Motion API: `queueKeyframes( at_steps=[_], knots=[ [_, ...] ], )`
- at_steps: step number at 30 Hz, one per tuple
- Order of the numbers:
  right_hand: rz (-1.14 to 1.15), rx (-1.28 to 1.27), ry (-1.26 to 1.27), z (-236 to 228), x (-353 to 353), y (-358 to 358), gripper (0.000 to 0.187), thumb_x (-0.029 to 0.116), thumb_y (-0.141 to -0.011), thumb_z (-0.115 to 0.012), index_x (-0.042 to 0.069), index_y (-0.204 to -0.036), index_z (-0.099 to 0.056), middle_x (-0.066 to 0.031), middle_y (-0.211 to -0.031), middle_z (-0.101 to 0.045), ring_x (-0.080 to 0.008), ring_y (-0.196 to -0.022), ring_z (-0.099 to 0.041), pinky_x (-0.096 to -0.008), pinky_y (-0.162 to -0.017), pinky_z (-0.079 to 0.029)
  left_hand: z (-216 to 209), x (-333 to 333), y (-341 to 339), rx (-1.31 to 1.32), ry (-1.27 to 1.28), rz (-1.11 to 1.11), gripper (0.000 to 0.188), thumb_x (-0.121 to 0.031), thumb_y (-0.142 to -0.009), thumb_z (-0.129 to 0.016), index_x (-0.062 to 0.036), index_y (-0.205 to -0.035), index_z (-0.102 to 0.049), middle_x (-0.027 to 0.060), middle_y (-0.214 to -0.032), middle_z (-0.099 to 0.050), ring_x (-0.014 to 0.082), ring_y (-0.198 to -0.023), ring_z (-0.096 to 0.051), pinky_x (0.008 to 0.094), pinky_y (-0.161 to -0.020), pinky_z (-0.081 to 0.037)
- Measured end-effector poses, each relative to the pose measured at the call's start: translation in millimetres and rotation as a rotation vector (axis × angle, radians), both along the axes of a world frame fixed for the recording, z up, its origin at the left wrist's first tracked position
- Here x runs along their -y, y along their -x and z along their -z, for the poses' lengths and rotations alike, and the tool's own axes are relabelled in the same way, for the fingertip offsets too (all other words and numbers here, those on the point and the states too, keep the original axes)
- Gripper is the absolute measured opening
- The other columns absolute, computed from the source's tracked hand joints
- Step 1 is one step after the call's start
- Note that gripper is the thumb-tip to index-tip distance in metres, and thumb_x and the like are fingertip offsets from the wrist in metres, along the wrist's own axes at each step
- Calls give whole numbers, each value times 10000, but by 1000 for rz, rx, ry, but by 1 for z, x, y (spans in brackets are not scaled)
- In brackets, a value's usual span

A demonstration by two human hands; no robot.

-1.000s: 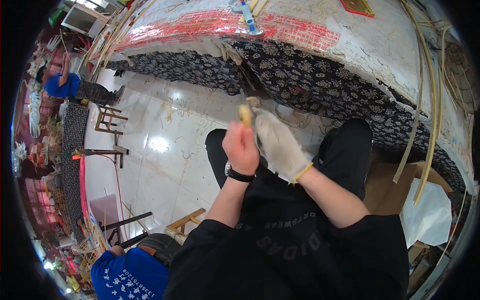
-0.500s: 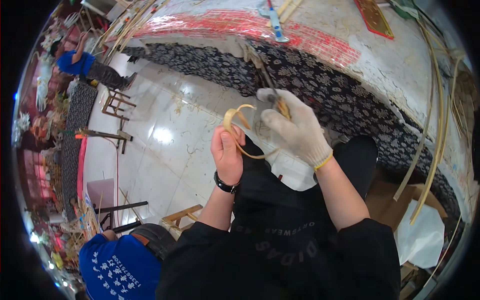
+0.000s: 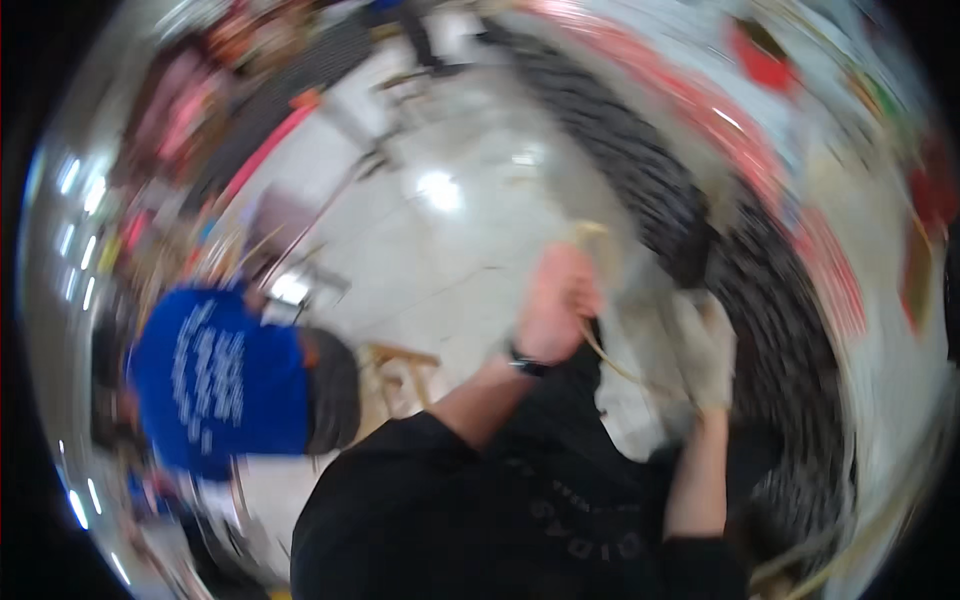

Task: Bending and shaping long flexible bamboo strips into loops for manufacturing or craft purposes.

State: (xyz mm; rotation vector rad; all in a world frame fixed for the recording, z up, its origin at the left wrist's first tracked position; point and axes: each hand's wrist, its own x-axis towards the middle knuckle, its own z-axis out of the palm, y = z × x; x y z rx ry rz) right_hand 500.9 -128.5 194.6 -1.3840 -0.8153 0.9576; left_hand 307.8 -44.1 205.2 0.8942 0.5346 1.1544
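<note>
A thin, pale strip, like split cane or bamboo, forms a curled loop (image 3: 592, 235) above my bare left hand (image 3: 560, 305). The fingers are closed on it. From that hand the strip's tail (image 3: 620, 370) slants down toward my right hand (image 3: 705, 350). That hand wears a white knitted glove and is smeared by motion. Half a second ago its fingers were closed round a dark tool with a wooden-looking handle; a dark blur lies just above the glove now.
A cloth-draped table (image 3: 790, 350) curves along my right, with red strips (image 3: 835, 275) on top. To the left a person in a blue shirt (image 3: 215, 380) bends near a wooden stool (image 3: 400, 370). White tiled floor (image 3: 470, 270) lies ahead. Further off stands another person, mostly cut off.
The view has swung left and blurred, so the table and both hands sit further right in the picture. My hands are a little further apart; the strip is still in my left.
</note>
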Motion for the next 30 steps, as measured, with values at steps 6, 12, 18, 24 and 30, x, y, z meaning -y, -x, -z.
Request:
queueKeyframes(
  at_steps=[6, 12, 18, 24, 30],
  knots=[
    [-194, 229, -88, 101, 0, -76, 379, 139, -985, -580, -64, -1305, -572, -126, -1276, -628, -206, -1139, -589, -319, -1008, -445, 4, 11, -32, 64, 46, 147, 180, -283, -1038, -521, -133, -939, -535, -34, -787, -527, 40, -641, -462, 207, -522, -353],
    [-148, 571, -146, 32, -15, -26, 342, 228, -960, -666, 28, -1237, -649, -149, -1156, -693, -281, -1014, -661, -349, -903, -514, 13, 27, -1, -141, -292, -176, 279, -305, -1060, -487, -86, -891, -525, -19, -749, -504, 75, -661, -464, 260, -581, -388],
    [-92, 1009, 14, -27, -24, 21, 334, 263, -936, -713, 12, -1156, -704, -133, -1057, -736, -283, -938, -687, -306, -887, -523, 26, 28, 2, -195, -320, -270, 332, -303, -1065, -472, -43, -861, -508, 8, -722, -497, 108, -669, -464, 305, -626, -400],
    [-124, 946, -331, -7, -37, 2, 320, 294, -932, -714, 22, -1101, -727, -134, -945, -726, -262, -790, -654, -362, -742, -516, 14, 26, 5, -188, -334, -201, 367, -309, -1064, -467, -17, -841, -484, 31, -708, -493, 123, -669, -450, 330, -634, -390],
    [-232, 394, -87, 35, -83, -44, 395, 155, -1016, -555, -50, -1352, -515, -138, -1282, -599, -228, -1138, -602, -335, -985, -488, 17, 26, 3, -201, -312, -134, 368, -299, -1062, -467, -18, -826, -477, 34, -708, -494, 126, -677, -450, 333, -632, -386]
  ],
)
